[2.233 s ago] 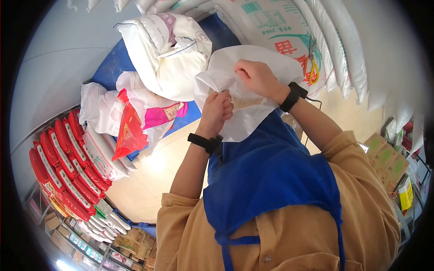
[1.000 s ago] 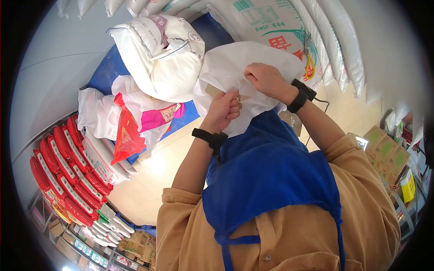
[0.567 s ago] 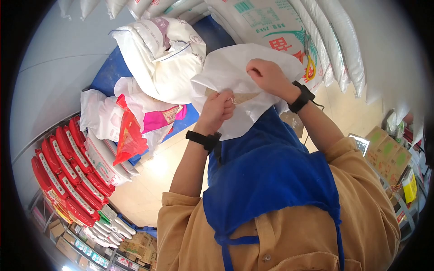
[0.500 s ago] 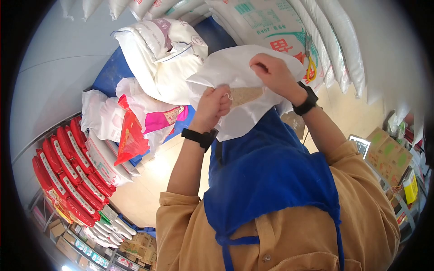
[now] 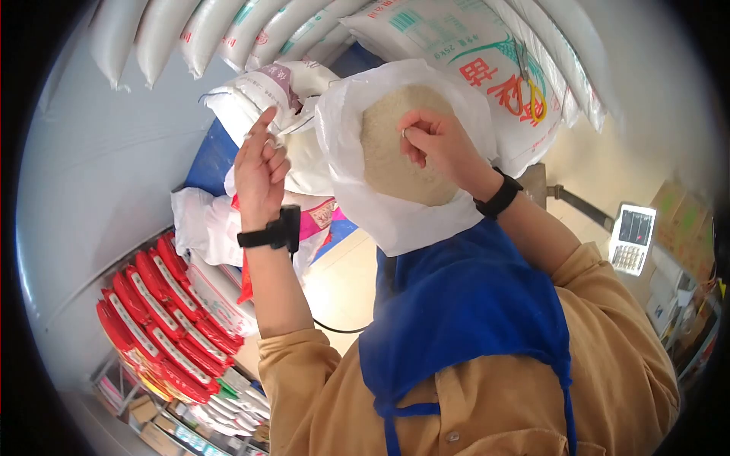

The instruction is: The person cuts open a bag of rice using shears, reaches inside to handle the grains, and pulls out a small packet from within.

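An open white sack [image 5: 342,178] shows a pale grainy filling [image 5: 388,144], its rim spread wide around it. My right hand [image 5: 437,144] is over the filling, fingertips pinched together; a tiny pale thing shows at them, too small to name. Left of the sack, my left hand [image 5: 262,167] is raised with the index finger stretched out and the other fingers loosely bent; I see nothing clearly held in it. Behind that hand is a folded white sack [image 5: 255,91] on a blue surface [image 5: 209,163].
Yellow-handled scissors [image 5: 537,102] lie on a large printed sack [image 5: 487,76] at the upper right. White sacks [image 5: 156,45] hang into view along the top. Red packs [image 5: 167,319] are stacked at lower left. A scale display with keys [image 5: 633,237] stands at right.
My left hand has let go of the sack's rim and moved left and up. The sack's mouth is wider, showing more filling. My right hand has moved slightly left and down. The view has shifted.
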Motion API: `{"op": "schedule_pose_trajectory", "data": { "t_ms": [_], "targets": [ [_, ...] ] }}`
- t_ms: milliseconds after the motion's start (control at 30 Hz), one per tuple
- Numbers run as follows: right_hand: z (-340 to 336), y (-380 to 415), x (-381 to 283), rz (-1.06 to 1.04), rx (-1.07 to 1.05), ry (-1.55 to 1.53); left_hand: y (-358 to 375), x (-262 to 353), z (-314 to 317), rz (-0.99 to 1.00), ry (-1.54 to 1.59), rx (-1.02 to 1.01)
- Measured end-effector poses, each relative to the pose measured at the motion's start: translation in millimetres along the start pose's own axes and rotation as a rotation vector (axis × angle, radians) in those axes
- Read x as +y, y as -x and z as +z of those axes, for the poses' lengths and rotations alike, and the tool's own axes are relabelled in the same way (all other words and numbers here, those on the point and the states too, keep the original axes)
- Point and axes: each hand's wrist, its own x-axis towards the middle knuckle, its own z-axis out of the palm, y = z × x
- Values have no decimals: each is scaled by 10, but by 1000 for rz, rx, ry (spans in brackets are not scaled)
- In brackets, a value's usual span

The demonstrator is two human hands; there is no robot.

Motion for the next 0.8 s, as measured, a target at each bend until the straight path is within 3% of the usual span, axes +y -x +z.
{"op": "schedule_pose_trajectory", "data": {
  "t_ms": [133,233,300,500,800],
  "targets": [
    [190,9,-213,-114,69,-22,-29,99,-349,16,-51,105],
    [491,179,-494,-186,135,-27,-61,117,-240,-13,-318,112],
    [607,234,-533,-217,169,-39,-142,69,-207,-34,-409,0],
    [587,-179,217,-95,371,-165,-383,-124,123,-13,-666,-189],
    [524,-662,305,-230,508,-332,-595,-291,377,297,-1111,-398]
  ]
}}
